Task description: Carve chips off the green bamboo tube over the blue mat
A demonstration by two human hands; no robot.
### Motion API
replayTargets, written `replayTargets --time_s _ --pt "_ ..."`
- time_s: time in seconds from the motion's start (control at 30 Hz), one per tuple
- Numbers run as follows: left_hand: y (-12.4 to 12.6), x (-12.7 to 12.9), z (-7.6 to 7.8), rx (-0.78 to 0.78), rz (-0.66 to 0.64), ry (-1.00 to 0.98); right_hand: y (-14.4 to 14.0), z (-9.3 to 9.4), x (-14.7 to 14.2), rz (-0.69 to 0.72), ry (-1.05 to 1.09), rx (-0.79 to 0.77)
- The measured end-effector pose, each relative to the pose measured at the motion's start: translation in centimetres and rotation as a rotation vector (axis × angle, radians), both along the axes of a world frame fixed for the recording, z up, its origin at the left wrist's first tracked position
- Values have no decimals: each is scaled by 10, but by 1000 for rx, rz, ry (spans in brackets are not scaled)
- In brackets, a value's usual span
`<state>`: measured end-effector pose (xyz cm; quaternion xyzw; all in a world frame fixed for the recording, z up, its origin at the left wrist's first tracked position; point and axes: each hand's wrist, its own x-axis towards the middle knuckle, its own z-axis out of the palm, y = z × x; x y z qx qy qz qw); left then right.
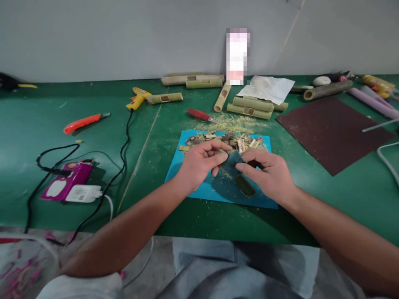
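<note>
While both hands were held together over the blue mat, a dark folded sheet, seemingly sandpaper, was pinched between them: the left hand was closed on its near edge with thumb and fingers, and the right hand was pressed on its other side with the fingertips. Whether a small piece was wrapped inside could not be told. Just beyond the hands, a heap of small cut bamboo pieces had been gathered on the mat, so much cutting was judged done; shavings were strewn behind it. Farther off, several notched bamboo tubes remained whole on the table. No container was seen; the pieces were kept only on the mat.
</note>
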<state>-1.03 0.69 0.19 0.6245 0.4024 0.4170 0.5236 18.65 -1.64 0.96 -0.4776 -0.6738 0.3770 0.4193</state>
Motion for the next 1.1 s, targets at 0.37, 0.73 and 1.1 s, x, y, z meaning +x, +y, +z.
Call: replayTargets --time_s 0.37,0.73,1.1 --pt "-11 1 -2 707 131 398 1 2 1 -27 162 -182" --pt "-10 1 -5 603 88 329 2 -2 0 -68 43 -113" --pt "-13 1 0 541 14 341 1 4 2 63 88 48"
